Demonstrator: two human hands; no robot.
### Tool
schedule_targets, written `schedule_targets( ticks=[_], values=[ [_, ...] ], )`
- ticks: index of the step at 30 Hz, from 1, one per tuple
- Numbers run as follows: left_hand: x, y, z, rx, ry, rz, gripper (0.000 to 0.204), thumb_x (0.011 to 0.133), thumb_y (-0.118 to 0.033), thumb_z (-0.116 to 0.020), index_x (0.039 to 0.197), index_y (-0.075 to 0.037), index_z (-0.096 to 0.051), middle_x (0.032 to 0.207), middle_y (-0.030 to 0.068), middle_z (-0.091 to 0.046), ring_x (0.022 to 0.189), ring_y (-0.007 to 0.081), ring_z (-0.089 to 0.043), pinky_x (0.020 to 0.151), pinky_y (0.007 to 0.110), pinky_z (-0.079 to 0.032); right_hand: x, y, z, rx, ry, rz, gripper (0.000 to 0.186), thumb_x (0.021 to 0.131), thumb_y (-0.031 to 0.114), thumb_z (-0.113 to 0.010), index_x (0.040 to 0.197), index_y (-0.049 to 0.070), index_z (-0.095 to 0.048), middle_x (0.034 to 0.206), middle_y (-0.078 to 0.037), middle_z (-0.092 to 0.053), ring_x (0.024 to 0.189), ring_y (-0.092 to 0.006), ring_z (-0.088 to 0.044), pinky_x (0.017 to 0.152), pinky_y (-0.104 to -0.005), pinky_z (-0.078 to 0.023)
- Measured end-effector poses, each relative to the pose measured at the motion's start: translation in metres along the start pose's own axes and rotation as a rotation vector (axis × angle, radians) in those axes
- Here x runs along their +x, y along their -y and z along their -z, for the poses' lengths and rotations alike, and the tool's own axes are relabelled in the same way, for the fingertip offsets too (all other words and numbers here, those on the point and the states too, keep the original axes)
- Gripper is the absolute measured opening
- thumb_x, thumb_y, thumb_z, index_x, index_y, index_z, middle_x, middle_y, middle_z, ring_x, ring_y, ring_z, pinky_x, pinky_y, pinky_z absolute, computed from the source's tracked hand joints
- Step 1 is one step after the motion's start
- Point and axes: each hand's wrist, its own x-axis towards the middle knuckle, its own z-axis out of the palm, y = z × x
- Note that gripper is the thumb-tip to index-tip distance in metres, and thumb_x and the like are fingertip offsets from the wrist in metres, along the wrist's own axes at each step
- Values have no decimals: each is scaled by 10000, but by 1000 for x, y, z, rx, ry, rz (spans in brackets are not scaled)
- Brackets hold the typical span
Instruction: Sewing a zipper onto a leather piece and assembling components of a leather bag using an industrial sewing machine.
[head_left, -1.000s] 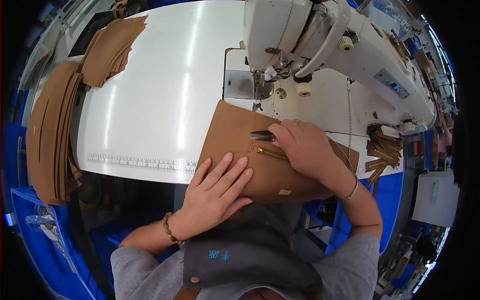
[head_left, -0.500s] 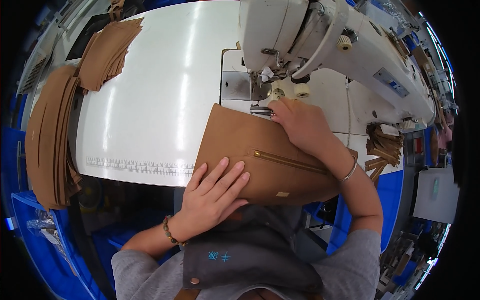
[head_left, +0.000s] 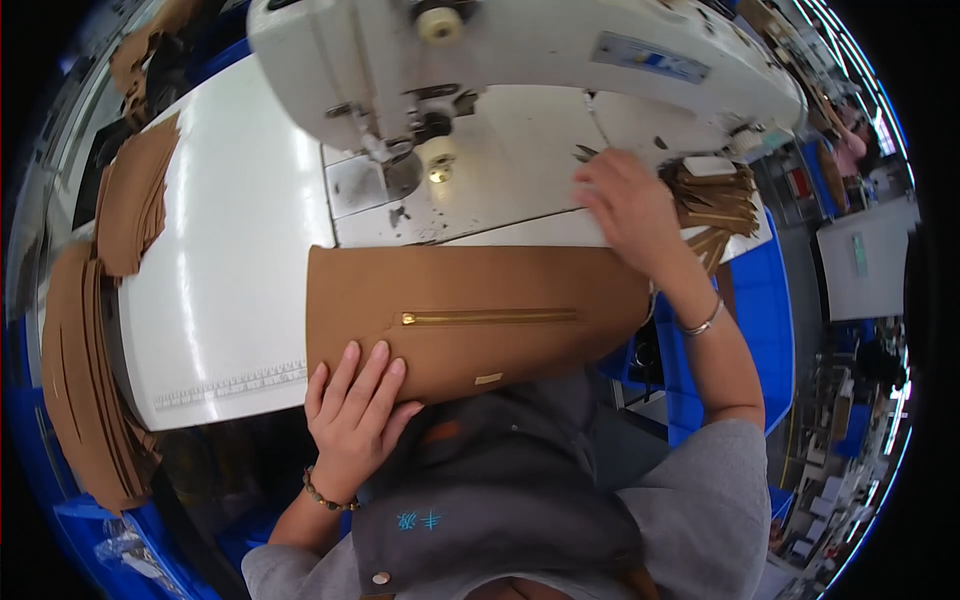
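A brown panel (head_left: 480,280) with a brass-toothed zipper (head_left: 490,318) set into it lies at the table's near edge, below the sewing machine (head_left: 420,70). A small pale tag (head_left: 488,379) shows near its lower edge. My left hand (head_left: 358,400) rests on the panel's lower left corner, fingers stretched out and apart. Past the panel's upper right corner, my right hand (head_left: 630,205) is over the white table, slightly blurred, its fingers loosely bent and apart. The dark pointed blades of thread snips (head_left: 585,153) show just beyond its fingertips; the hand hides their other end.
Stacks of brown cut pieces (head_left: 85,390) lie along the table's left side, with another stack (head_left: 138,195) farther back. A bundle of brown strips (head_left: 715,195) sits at the right. A ruler scale (head_left: 230,383) runs along the front edge. Blue bins (head_left: 740,330) stand beside the table.
My right hand has moved right, away from the needle area, to the snips near the strips. The panel has turned so its zipper runs level. My left hand stays on it. The view has shifted.
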Motion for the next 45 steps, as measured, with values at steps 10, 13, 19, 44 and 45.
schedule_targets(
  ticks=[10, 13, 19, 44, 45],
  values=[
    [-7, 8, -2, 67, -7, -40, 448, 1023, -399, -665, 1347, -92, -695, 1443, 128, -664, 1408, 361, -558, 1203, 526, -338, 6, 106, -29, 242, -41, 153, 590, 790, 561, -812, 1002, 28, -673, 875, -151, -709, 892, -350, -706, 776, -465, -552],
    [-10, 11, -6, 85, -27, -57, 442, 1033, -389, -648, 1338, -72, -693, 1447, 123, -662, 1407, 362, -560, 1207, 534, -335, 4, 97, -22, 222, 76, -40, 517, 781, 506, -830, 994, 54, -696, 896, -147, -714, 862, -343, -718, 763, -477, -558],
    [-15, 21, 3, 85, -307, -117, 501, 1104, -357, -536, 1462, -7, -565, 1530, 279, -528, 1411, 488, -501, 1168, 580, -398, -26, 101, 40, 260, -42, 70, 240, 908, 354, -752, 875, 132, -667, 844, -40, -681, 794, -251, -712, 628, -381, -552],
    [18, 59, -6, 347, -335, 37, 453, 1120, -313, -472, 1436, -22, -615, 1552, 205, -536, 1472, 398, -468, 1187, 552, -394, -360, -172, 225, -589, 12, -1062, 322, 938, 416, -724, 979, 96, -709, 928, -126, -698, 911, -356, -678, 776, -448, -533],
    [18, 58, -6, 357, -334, 42, 449, 1120, -312, -472, 1431, -23, -618, 1549, 205, -540, 1472, 399, -468, 1185, 551, -395, -363, -178, 215, -582, 13, -1041, 322, 938, 416, -724, 979, 96, -709, 928, -126, -698, 911, -356, -678, 776, -448, -533]
  ],
)
